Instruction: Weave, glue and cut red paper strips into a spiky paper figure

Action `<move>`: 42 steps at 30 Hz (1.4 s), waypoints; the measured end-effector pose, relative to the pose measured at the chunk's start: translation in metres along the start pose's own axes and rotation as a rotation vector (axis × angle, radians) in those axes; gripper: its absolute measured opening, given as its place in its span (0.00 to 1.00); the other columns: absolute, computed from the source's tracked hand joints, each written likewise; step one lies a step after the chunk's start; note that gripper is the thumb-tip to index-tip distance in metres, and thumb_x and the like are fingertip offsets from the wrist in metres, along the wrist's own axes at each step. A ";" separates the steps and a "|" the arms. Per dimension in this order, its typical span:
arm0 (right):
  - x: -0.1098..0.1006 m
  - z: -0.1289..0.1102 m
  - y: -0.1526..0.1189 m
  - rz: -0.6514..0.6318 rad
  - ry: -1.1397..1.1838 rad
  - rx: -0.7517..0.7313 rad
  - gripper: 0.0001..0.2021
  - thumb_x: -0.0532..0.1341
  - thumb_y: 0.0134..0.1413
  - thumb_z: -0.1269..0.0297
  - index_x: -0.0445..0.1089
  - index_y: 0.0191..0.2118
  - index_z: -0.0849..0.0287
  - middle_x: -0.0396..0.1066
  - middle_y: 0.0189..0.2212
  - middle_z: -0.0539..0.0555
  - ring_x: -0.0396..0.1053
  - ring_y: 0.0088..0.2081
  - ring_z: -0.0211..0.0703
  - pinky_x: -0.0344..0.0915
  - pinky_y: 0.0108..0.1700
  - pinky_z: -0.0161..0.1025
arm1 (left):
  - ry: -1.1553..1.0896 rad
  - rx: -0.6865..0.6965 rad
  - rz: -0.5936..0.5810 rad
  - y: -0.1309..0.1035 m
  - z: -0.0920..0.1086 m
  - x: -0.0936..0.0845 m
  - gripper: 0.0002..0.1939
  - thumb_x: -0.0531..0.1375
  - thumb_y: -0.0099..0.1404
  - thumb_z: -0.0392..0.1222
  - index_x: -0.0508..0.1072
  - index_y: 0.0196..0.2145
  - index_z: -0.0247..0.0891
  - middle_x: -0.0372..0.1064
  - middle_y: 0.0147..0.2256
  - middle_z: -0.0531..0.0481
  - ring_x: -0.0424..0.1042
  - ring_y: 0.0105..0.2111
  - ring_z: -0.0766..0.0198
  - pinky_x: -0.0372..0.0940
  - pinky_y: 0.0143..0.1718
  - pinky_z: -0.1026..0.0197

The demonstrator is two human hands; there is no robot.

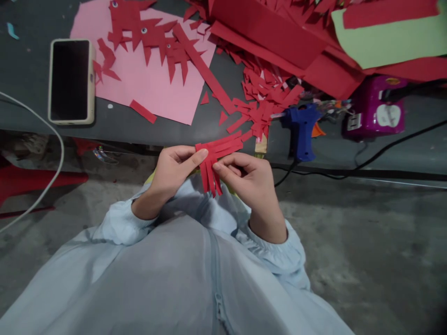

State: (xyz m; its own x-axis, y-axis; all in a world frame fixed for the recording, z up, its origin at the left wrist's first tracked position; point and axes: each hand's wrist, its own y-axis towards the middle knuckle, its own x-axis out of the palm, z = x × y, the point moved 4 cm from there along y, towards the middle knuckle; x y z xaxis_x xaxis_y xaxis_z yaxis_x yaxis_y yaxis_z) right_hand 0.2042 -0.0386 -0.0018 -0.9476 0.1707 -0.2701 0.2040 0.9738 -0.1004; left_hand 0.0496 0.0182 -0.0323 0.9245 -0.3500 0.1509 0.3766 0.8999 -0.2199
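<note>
Near the table's front edge, a bundle of crossed red paper strips (223, 146) is held between both hands. Some of its strips reach to the right, others hang down, and they look interlaced where they cross. My left hand (171, 170) pinches the crossing corner, thumb on top. With thumb and forefinger, my right hand (253, 179) grips one of the hanging strips; its other fingers are curled. Beyond them, several folded red paper fish shapes (153, 35) with stick-on eyes lie on a pink sheet (139, 93). A heap of red paper scraps (265, 88) lies beyond my right hand.
A phone (70, 81) lies at the left of the table (31, 60). To the right are a blue glue gun (302, 130), a purple power box (379, 109) and black cables. Red sheets (268, 32) and a green sheet (391, 44) lie behind. A red stool (35, 181) stands at left.
</note>
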 end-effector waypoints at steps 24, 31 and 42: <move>0.013 0.007 0.001 -0.154 0.030 0.064 0.22 0.69 0.49 0.57 0.56 0.18 0.56 0.47 0.17 0.41 0.47 0.21 0.30 0.47 0.25 0.35 | -0.058 0.020 0.039 0.000 0.005 0.004 0.19 0.70 0.58 0.56 0.78 0.24 0.38 0.72 0.22 0.54 0.65 0.22 0.72 0.61 0.24 0.66; 0.016 0.007 0.001 -0.192 0.089 0.090 0.25 0.67 0.50 0.55 0.49 0.19 0.54 0.44 0.17 0.41 0.45 0.21 0.30 0.45 0.24 0.34 | -0.106 0.013 0.002 -0.001 0.005 0.006 0.16 0.72 0.56 0.53 0.80 0.26 0.37 0.76 0.24 0.52 0.70 0.24 0.71 0.65 0.27 0.67; 0.016 0.006 -0.001 -0.212 0.111 0.109 0.20 0.67 0.50 0.57 0.55 0.19 0.55 0.45 0.17 0.41 0.45 0.20 0.30 0.45 0.23 0.34 | -0.144 -0.001 0.007 -0.001 0.004 0.005 0.13 0.72 0.57 0.52 0.82 0.28 0.38 0.79 0.28 0.51 0.74 0.26 0.70 0.69 0.31 0.67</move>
State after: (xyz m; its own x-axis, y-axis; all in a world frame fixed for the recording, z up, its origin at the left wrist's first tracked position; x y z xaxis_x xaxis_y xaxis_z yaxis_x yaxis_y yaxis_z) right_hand 0.1901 -0.0374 -0.0121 -0.9920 -0.0144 -0.1254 0.0173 0.9686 -0.2480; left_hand 0.0540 0.0164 -0.0279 0.9089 -0.3031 0.2863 0.3706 0.9019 -0.2218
